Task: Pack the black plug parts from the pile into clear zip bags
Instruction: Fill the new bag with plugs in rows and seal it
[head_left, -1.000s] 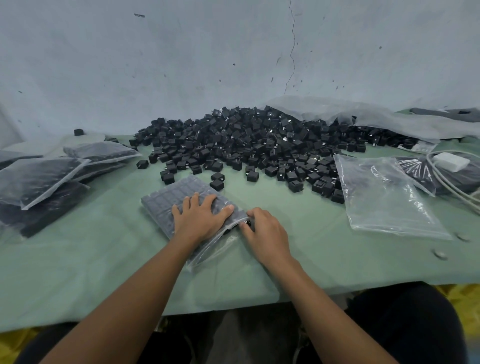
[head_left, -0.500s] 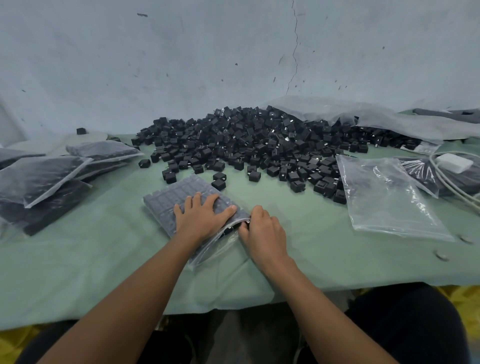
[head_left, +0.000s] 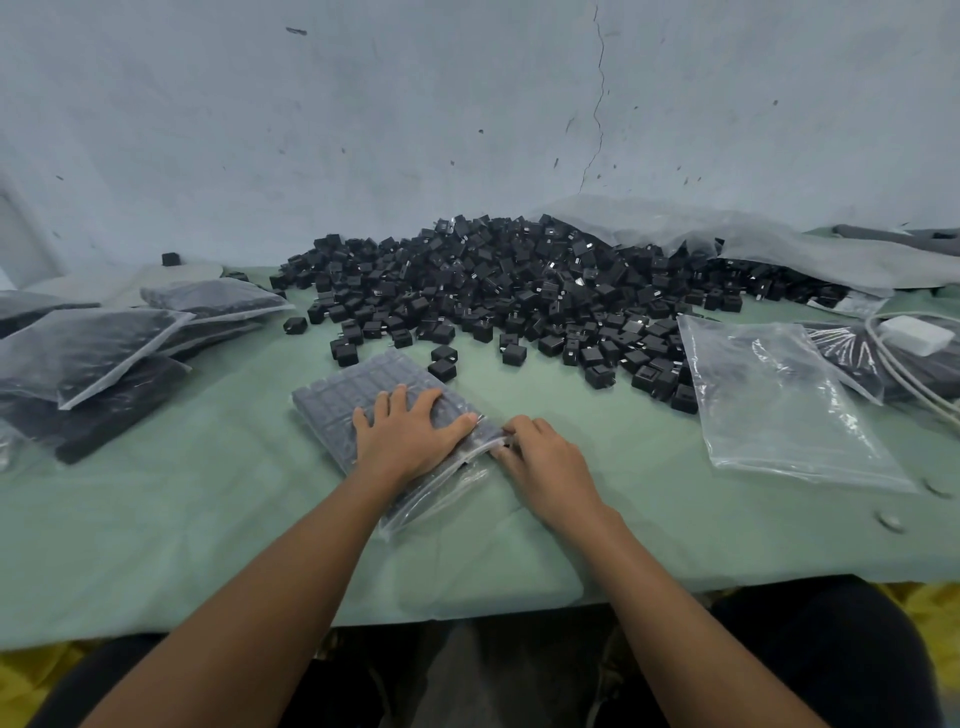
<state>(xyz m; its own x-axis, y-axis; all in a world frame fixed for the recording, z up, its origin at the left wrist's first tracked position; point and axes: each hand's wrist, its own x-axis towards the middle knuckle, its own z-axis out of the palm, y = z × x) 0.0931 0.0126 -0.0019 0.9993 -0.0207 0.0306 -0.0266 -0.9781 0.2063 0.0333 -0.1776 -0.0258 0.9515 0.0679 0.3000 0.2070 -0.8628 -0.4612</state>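
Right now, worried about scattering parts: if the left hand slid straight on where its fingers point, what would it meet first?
Likely the two loose plug parts just beyond the filled bag it rests on, though depth is unclear.

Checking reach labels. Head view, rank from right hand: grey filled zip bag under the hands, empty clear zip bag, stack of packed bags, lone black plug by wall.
1. grey filled zip bag: pinched by the right hand.
2. empty clear zip bag: right.
3. stack of packed bags: far left.
4. lone black plug: back left.
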